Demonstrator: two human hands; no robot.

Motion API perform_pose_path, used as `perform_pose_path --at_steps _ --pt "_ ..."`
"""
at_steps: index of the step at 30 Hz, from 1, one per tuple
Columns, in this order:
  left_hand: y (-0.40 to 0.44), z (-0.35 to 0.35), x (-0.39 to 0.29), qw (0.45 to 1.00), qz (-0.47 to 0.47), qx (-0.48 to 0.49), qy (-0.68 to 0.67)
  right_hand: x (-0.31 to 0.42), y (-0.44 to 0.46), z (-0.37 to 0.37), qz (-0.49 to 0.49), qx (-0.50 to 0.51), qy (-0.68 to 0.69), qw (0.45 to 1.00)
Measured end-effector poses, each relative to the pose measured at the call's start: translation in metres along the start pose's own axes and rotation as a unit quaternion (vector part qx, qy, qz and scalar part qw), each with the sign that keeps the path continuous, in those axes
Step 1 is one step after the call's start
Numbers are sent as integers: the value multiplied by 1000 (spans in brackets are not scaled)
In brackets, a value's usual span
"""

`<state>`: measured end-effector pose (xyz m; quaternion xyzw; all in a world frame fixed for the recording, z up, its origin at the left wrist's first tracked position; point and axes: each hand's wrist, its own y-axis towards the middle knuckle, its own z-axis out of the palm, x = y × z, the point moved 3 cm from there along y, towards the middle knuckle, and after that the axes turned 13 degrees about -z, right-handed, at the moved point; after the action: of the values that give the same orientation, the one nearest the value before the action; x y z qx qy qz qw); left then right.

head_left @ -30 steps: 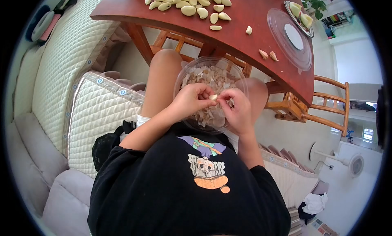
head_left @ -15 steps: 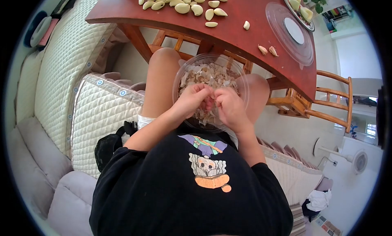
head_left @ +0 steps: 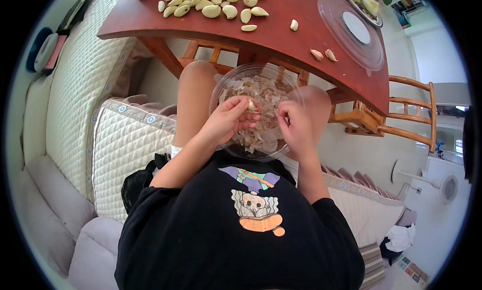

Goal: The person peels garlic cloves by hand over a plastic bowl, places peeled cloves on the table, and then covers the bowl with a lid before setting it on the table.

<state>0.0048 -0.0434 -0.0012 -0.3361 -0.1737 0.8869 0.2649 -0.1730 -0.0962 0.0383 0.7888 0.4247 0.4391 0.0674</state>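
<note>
Head view: over the plastic bowl (head_left: 249, 70), your left hand (head_left: 226, 120) is pinching a garlic clove (head_left: 251, 105); your right hand (head_left: 296, 127) is hovering apart, curled, its grip unclear.

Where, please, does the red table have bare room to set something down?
The widest bare patch of the red table lies between the peeled garlic pile and the clear lid, around one lone clove. Another borders the pile's left, toward the corner. The right end is crowded by lid and plate; two unpeeled cloves lie nearer the front edge.
</note>
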Motion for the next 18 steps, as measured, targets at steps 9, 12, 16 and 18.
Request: perform_pose_path --at_steps 9,12,16,18 --pt "-2 -2 2 999 42 1 30 4 4 3 -21 33 -90 995" --pt "-2 -2 2 996 62 -13 66 11 7 3 -24 4 -79 997" --pt "-1 1 3 990 93 -14 107 28 16 3 -13 -27 32 999" --pt "-3 5 1 988 98 -15 122 29 17 6 -2 -37 80 996"
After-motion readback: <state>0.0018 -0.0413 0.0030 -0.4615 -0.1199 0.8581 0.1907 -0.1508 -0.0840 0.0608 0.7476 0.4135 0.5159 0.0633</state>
